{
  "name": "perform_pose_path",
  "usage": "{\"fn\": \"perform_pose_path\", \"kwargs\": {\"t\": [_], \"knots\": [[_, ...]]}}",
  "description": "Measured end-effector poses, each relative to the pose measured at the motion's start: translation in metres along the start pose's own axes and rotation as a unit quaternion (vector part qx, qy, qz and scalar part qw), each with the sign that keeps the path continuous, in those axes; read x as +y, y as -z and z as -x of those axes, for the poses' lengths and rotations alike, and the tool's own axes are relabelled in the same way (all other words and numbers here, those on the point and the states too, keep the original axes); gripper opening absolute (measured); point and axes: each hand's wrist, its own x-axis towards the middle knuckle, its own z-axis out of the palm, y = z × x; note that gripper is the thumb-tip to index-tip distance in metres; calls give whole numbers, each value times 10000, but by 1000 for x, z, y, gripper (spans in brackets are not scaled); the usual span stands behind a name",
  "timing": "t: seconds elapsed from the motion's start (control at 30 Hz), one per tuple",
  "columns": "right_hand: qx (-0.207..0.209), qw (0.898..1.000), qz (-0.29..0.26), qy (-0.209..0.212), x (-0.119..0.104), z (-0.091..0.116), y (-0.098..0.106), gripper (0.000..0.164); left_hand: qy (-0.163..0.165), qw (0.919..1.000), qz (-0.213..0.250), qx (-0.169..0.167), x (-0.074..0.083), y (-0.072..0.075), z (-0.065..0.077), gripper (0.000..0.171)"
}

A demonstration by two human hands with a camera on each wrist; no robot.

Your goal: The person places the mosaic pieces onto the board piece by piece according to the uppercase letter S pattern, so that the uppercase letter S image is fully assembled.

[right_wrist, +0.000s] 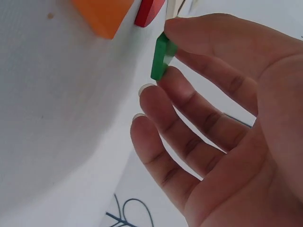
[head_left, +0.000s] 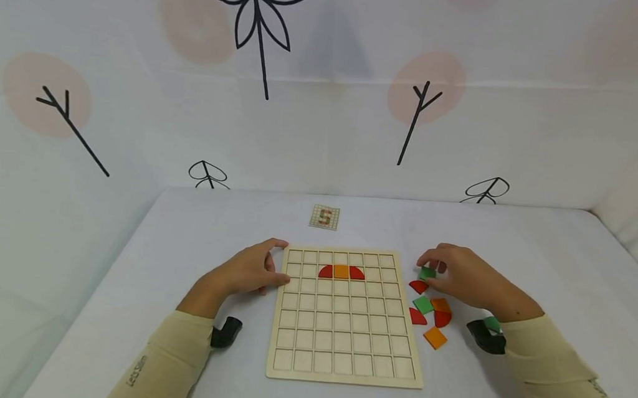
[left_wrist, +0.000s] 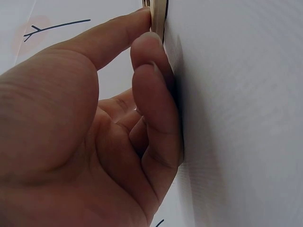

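Fingertips and thumb of our right hand [head_left: 461,276] pinch one green tile [right_wrist: 160,56], nearly closed together with just its thickness between them; its remaining fingers bend loosely. We have that tile at the right of the board, near its upper right edge, flat-faced, straight-sided and glossy; we cannot tell whether it is clear of the cloth. Our left hand [head_left: 252,267] grasps nothing: thumb and forefinger stand widely parted, touching the left edge of the board [head_left: 344,378] near its far corner, the other fingers curled beneath.

Just below the pinched tile we count six loose pieces: one green square [head_left: 423,304], two orange squares [head_left: 435,338] and three red quarter-rounds [head_left: 417,317]. One orange square touches a red piece.

The board is pale wood, seven cells by seven. Three pieces lie on it, side by side in the second row from the far edge: one orange tile [head_left: 341,271] between two red quarter-rounds, their curves facing outward.

Beyond the board we see one small card [head_left: 325,217] with a coloured S-like figure on a grid. All rests on white cloth [head_left: 227,217].
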Motion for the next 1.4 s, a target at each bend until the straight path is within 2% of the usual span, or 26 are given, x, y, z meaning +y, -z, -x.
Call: {"fn": "perform_pose_path", "kwargs": {"t": [0.2,0.53,0.8,1.1,1.4], "knots": [[69,10000,35,-3,-12,0,2,32,10,10000,2,7,0,1,1,74],[498,9983,158,264,-29,10,8,32,44,10000,6,-27,2,1,1,74],[830,9929,166,832,-49,6,15,33,-6,10000,4,-24,2,0,0,74],[793,9912,13,1064,-75,-4,13,31,-10,10000,64,-38,2,-2,-2,75],[959,9825,-108,1596,-96,-15,8,30,79,10000,25,-33,1,1,-1,75]]}}
